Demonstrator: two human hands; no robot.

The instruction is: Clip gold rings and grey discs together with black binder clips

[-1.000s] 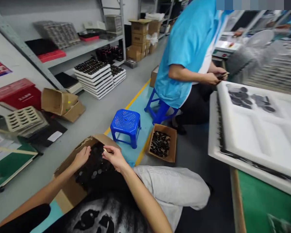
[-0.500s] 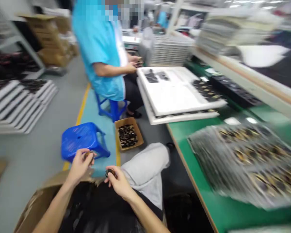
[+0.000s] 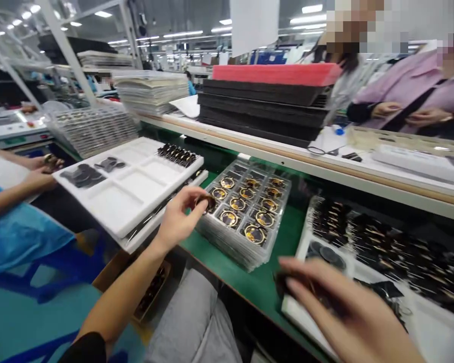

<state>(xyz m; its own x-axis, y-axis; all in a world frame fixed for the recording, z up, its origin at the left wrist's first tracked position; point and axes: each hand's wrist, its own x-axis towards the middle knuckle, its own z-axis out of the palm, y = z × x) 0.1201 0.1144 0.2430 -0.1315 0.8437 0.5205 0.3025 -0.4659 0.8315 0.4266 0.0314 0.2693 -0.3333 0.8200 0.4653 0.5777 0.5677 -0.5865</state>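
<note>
My left hand (image 3: 183, 217) pinches a small dark round part (image 3: 209, 203) between thumb and fingers. It hovers at the left edge of a stack of clear plastic trays (image 3: 245, 199), whose pockets hold gold-rimmed round parts on black. My right hand (image 3: 344, 307), blurred by motion, is closed around another dark piece (image 3: 283, 282); its exact kind is not visible. Below that hand lies a white tray (image 3: 293, 305) with rows of black parts (image 3: 393, 247) and several black discs (image 3: 325, 253).
On the green table (image 3: 219, 254), another white compartment tray (image 3: 130, 194) holds black pieces. A shelf edge (image 3: 287, 164) runs behind, carrying black foam sheets (image 3: 261, 111) and a red one (image 3: 272, 74). A co-worker's blue sleeve (image 3: 22, 227) is at left; another person in pink (image 3: 397, 91) sits opposite.
My view has swung right, from the floor box and blue stool to the table. Both hands have moved over to the trays and spread apart, each still holding a dark piece.
</note>
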